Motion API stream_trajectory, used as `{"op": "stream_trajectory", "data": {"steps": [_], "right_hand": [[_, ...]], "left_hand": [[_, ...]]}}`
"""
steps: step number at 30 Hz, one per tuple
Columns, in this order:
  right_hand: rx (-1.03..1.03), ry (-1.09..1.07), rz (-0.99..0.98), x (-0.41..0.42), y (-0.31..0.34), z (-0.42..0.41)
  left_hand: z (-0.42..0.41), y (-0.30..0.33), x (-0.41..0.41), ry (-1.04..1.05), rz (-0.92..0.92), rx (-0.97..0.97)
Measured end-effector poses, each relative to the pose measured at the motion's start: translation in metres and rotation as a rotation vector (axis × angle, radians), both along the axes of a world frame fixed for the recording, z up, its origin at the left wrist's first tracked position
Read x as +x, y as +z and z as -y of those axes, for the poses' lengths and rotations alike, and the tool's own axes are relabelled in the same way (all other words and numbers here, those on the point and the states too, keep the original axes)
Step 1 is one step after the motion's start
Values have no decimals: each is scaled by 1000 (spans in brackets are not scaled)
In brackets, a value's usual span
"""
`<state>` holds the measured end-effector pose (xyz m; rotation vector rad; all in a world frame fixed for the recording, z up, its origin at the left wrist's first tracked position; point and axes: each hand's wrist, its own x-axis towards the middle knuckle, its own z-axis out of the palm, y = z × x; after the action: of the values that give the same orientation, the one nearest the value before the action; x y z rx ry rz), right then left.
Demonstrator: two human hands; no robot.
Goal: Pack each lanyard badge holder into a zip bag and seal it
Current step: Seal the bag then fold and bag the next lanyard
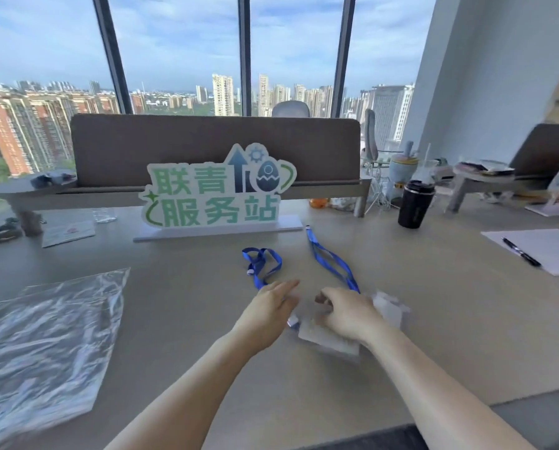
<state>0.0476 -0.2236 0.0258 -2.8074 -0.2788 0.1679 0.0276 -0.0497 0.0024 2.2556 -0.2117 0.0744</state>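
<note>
Two blue lanyards lie on the desk: a coiled one left of centre and a stretched one running toward my right hand. Clear badge holders lie under and beside my right hand, whose curled fingers grip one of them. My left hand reaches in with straight fingers at the end of the coiled lanyard; whether it touches is blurred. A pile of clear zip bags lies at the near left.
A green and white standing sign rises behind the lanyards in front of a grey partition. A black cup stands at the right, with white paper and a pen beyond. A small card lies at the back left.
</note>
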Motion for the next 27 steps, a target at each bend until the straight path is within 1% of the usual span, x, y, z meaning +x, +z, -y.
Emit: {"op": "stream_trajectory", "data": {"steps": [2,4,7,10,11,13,15,17,18,19,20,21,22,23,24,25,26,27], "right_hand": [[236,73,14,-2,2,9],[479,128,-23,-8,9,19],[805,107,-61,-18,22,31],[950,10,23,-21,31,39],[989,-37,35,-22,33,40],[1149,-169,-25,-20,35,42],[1324,-287,-186,-20,41,46],[1504,-306,-419,-23,51,47],[1592,-289,-490,-27,57,46],[1657,-280,-511,-33,65,42],[1696,-270,-480,-38,72,37],[1695,-258,-402,-42,78,32],[1639,-245,-270,-44,82,28],[1508,-231,-97,-47,86,25],[1302,-214,103,-46,87,24],[1048,-185,313,-47,88,25],[790,-119,499,-47,90,26],[559,-35,637,-48,93,27]], "left_hand": [[-1,4,2,-45,-106,-264],[0,9,1,-80,-162,-438],[6,12,-2,-92,-174,-572],[13,14,-12,-116,-142,-590],[16,17,-16,-104,-145,-625],[21,25,-24,-83,-162,-707],[24,28,-30,-99,-100,-662],[25,29,-34,-94,-45,-521],[26,30,-37,-89,-33,-432],[27,30,-40,-91,-32,-351],[28,32,-45,-100,-42,-285],[28,35,-49,-106,-49,-229],[28,39,-53,-103,-48,-179],[26,43,-57,-93,-36,-124],[24,49,-61,-85,-10,-44],[22,56,-66,-79,20,58],[19,65,-71,-82,48,155],[16,73,-77,-91,74,228]]}}
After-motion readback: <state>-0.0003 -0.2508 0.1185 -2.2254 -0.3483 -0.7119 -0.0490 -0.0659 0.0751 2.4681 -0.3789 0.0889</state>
